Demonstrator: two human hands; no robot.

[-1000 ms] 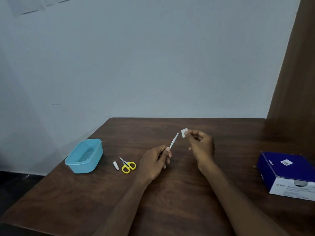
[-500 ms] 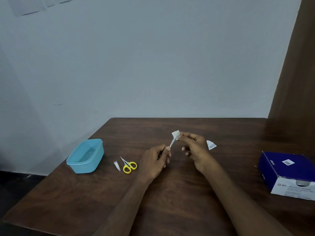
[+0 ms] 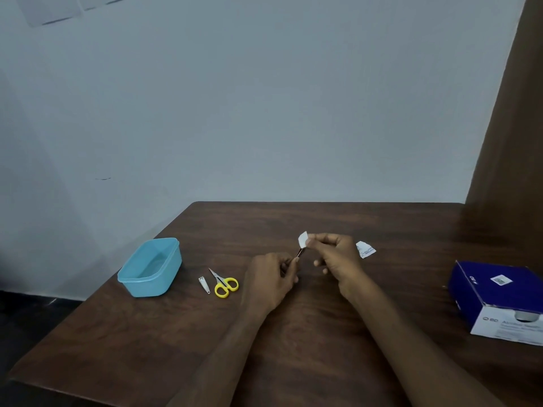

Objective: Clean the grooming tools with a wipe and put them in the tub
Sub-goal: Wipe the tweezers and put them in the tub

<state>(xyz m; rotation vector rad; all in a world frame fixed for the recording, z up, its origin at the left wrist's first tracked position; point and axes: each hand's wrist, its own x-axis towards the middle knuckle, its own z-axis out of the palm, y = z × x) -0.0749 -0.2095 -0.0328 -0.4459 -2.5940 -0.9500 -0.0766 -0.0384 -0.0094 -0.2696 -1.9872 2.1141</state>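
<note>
Over table [image 3: 293, 333], hands [image 3: 273, 274] pinching tool [image 3: 299, 252], wipe [image 3: 303, 239].

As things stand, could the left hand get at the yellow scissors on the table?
Probably not at once. The way is free: the yellow scissors lie on bare table just left of the left hand, nothing between. But that hand grips a thin tool, which it would have to put down first.

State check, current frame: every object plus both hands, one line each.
Tub: open, nothing visible inside.
Scissors: closed, flat on table.
Nail clipper: flat on table, beside scissors.
Slim tool: gripped by left hand.
Wipe: pinched by right hand, against the tool's tip.
Torn wrapper: on table.
Blue box: on table.
</note>
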